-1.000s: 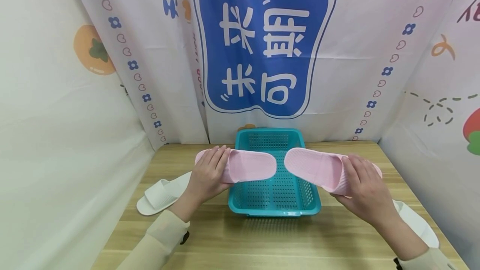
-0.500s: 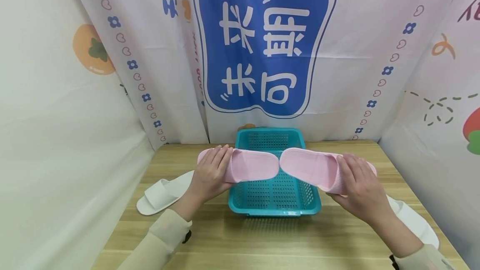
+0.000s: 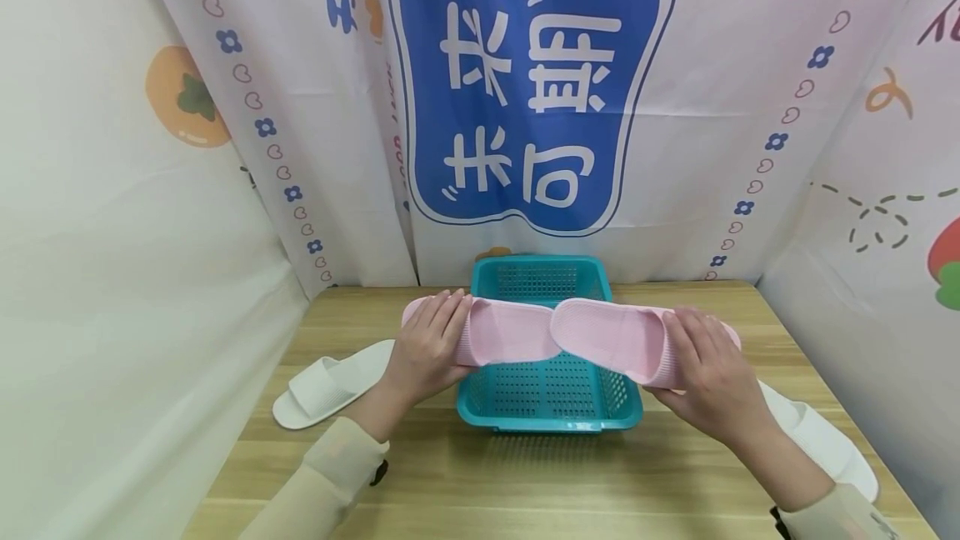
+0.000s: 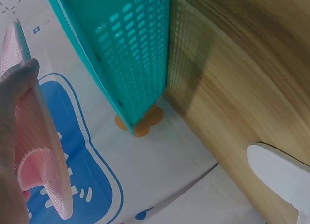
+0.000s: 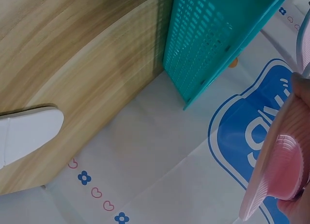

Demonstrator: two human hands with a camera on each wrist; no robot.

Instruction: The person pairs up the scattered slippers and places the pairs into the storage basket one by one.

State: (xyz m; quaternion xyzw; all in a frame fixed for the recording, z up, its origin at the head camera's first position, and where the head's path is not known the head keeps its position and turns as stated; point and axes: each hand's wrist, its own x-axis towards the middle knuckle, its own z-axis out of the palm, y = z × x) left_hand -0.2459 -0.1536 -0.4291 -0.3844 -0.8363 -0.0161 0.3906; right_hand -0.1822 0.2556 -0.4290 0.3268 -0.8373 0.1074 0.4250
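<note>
My left hand point(image 3: 431, 343) grips a pink slipper point(image 3: 513, 332) round its strap end, fingers on top. In my right hand point(image 3: 712, 369) is a matching pink slipper point(image 3: 600, 333), held the same way. The heel ends point at each other and overlap in the head view, the right one in front. Both slippers are above a teal plastic basket point(image 3: 550, 425), which has perforated walls and floor. The left wrist view shows the left pink slipper point(image 4: 41, 141) edge-on beside the basket point(image 4: 131, 54); the right wrist view shows the other pink slipper point(image 5: 276, 161) likewise.
A white slipper point(image 3: 330, 386) lies on the wooden table point(image 3: 480, 494) at the left. Another white slipper point(image 3: 821, 440) lies at the right, partly behind my right forearm. A printed curtain point(image 3: 360, 215) hangs behind the table, with fabric walls on both sides.
Both hands have moved inward with the pink slippers. The gap between the heel ends has closed, and they now overlap. The basket and white slippers stay put.
</note>
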